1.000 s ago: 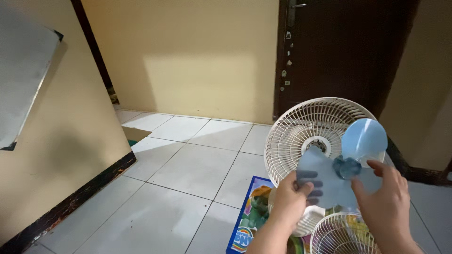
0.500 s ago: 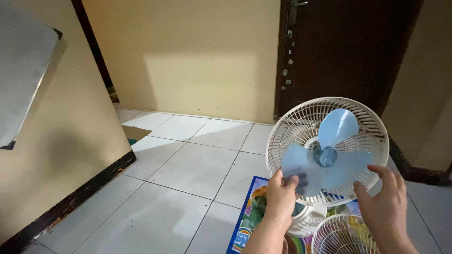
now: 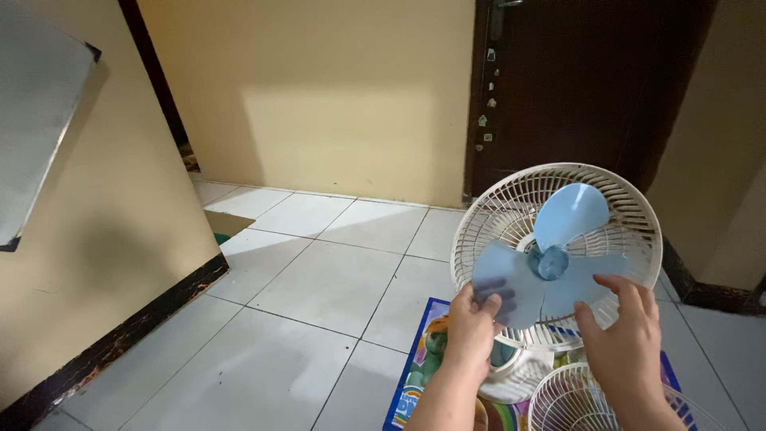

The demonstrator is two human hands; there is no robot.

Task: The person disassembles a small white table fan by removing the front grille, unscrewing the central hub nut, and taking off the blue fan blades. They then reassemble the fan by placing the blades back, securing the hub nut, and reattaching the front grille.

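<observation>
A light blue three-bladed fan blade (image 3: 558, 259) sits against the round white rear grille (image 3: 511, 211) of a fan, its hub at the grille's centre. My left hand (image 3: 472, 323) pinches the lower left blade, fingers showing through the translucent plastic. My right hand (image 3: 626, 335) cups the lower right blade from the front. Below them a second white grille (image 3: 570, 403) lies on a colourful mat (image 3: 423, 359).
White floor tiles (image 3: 319, 279) stretch left toward a yellow wall with a dark skirting (image 3: 120, 339). A dark wooden door (image 3: 574, 88) stands closed behind the fan. A grey board (image 3: 36, 120) hangs at upper left.
The blade has moved left and in, from the grille's right edge to its centre, and has turned. Both hands followed it inward.
</observation>
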